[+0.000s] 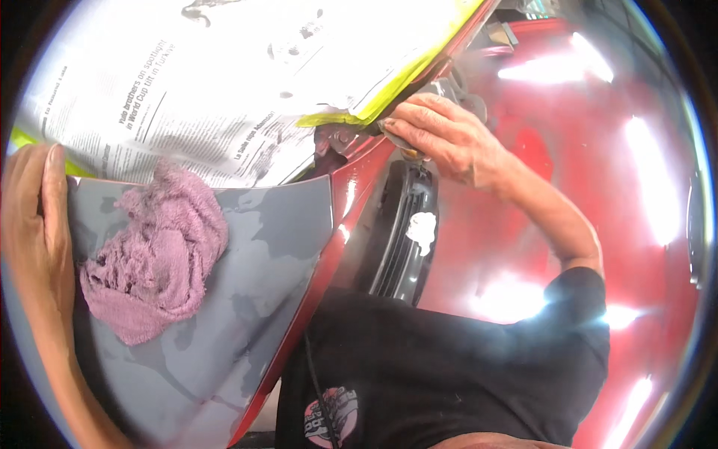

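Note:
At the far left, my left hand [41,198] rests at the edge of a grey car body panel [254,224], by the newspaper sheets. Its thumb and fingers are stretched out and hold nothing. My right hand [445,138] reaches across the red body edge, fingers closed on a thin grey pad [404,137], possibly sandpaper. Most of that pad is hidden by the fingers. A crumpled, damp-looking purple cloth [161,254] lies on the grey panel, close to my left hand. Wet patches show around it.
Newspaper [202,90] covers the area beyond the panel, bordered by a yellow-green strip [404,82]. Below my right hand is a black slatted part [400,232] with a white patch. A glossy red surface [508,217] with light reflections fills the right side.

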Available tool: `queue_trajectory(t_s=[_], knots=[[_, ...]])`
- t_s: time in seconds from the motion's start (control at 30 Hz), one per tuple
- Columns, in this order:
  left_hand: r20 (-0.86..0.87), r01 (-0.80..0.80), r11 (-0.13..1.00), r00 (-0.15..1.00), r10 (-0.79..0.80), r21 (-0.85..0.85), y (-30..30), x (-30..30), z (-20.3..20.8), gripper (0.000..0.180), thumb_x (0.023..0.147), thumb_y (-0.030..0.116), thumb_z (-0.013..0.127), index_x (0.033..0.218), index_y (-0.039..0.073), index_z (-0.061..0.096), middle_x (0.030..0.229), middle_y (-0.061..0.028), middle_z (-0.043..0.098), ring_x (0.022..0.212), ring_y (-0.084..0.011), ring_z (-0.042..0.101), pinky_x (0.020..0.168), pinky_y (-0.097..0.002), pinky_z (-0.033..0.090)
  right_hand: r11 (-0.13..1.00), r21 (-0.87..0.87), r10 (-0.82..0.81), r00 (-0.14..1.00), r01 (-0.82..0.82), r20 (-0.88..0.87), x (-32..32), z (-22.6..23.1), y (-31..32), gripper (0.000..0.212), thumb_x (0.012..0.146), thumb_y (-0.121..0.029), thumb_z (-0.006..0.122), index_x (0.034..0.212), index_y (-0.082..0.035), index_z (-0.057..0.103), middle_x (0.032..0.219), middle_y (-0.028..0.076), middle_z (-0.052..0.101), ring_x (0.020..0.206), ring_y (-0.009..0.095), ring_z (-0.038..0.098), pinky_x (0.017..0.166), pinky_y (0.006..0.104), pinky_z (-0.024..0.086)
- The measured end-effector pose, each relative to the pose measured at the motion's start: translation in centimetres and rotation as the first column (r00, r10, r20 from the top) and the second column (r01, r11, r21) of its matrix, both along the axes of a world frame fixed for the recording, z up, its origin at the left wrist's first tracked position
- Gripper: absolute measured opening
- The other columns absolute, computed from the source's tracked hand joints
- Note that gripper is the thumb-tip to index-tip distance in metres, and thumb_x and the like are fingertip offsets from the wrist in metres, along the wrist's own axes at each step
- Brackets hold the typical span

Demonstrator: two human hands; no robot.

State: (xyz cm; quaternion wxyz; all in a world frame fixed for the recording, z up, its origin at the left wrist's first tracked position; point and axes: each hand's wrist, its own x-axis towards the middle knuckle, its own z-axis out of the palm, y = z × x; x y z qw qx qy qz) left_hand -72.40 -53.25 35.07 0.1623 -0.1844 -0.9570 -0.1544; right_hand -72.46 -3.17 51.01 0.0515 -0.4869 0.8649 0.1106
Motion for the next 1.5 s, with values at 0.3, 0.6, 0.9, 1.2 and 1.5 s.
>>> queue_trajectory(t_s=[0.3,0.6,0.9,1.2,1.5], knots=[[0.003,0.042,0.998,0.999,-0.042,0.038,0.7,-0.4,0.4,0.027,0.111,0.011,0.051,0.134,-0.002,0.057,0.131,-0.0128,0.059,0.124,-0.0239,0.057,0.108,-0.0340,0.044,0.998,0.061,0.010,0.998,-0.006,-0.066,-0.4,1.0,1.0,0.039,0.083,-0.002,0.067,0.121,0.004,0.066,0.120,0.018,0.066,0.118,0.037,0.064,0.099,0.0458,0.056],[0.004,0.017,0.991,1.000,-0.017,0.131,0.8,-1.2,-0.4,0.027,0.110,0.015,0.053,0.128,-0.004,0.060,0.126,-0.0145,0.061,0.117,-0.0279,0.059,0.108,-0.0368,0.044,0.992,-0.125,0.000,0.994,-0.014,-0.112,1.8,-2.2,1.9,0.046,0.081,-0.004,0.071,0.126,0.005,0.065,0.122,0.019,0.065,0.118,0.040,0.063,0.104,0.0507,0.052],[-0.196,-0.011,0.991,0.980,0.038,0.136,4.5,-0.3,2.8,0.019,0.102,0.015,0.063,0.102,-0.003,0.071,0.097,-0.0175,0.072,0.093,-0.0346,0.069,0.085,-0.0406,0.052,0.844,-0.500,-0.309,0.938,0.196,-0.155,-0.2,-2.2,6.1,0.039,0.094,-0.001,0.064,0.133,-0.001,0.065,0.135,0.014,0.068,0.129,0.030,0.062,0.113,0.0392,0.047],[-0.087,0.017,0.795,0.995,0.046,0.606,19.4,10.2,12.0,0.035,0.102,0.015,0.065,0.135,0.002,0.066,0.129,-0.0099,0.069,0.120,-0.0201,0.063,0.101,-0.0363,0.049,-0.091,-0.582,-0.027,0.582,0.808,0.813,9.0,-4.8,3.3,0.027,0.102,-0.011,0.065,0.127,0.000,0.069,0.111,0.003,0.074,0.099,0.009,0.068,0.088,0.0261,0.055],[0.279,-0.241,0.174,0.929,-0.243,0.955,36.4,16.5,6.7,0.017,0.101,0.007,0.067,0.116,-0.002,0.066,0.108,-0.0093,0.071,0.080,-0.0142,0.068,0.065,-0.0294,0.058,-0.151,-0.208,0.692,0.254,0.966,0.676,17.4,-7.7,6.0,0.064,0.099,-0.039,0.071,0.148,-0.003,0.051,0.135,0.010,0.064,0.119,0.018,0.065,0.102,0.0361,0.053]])
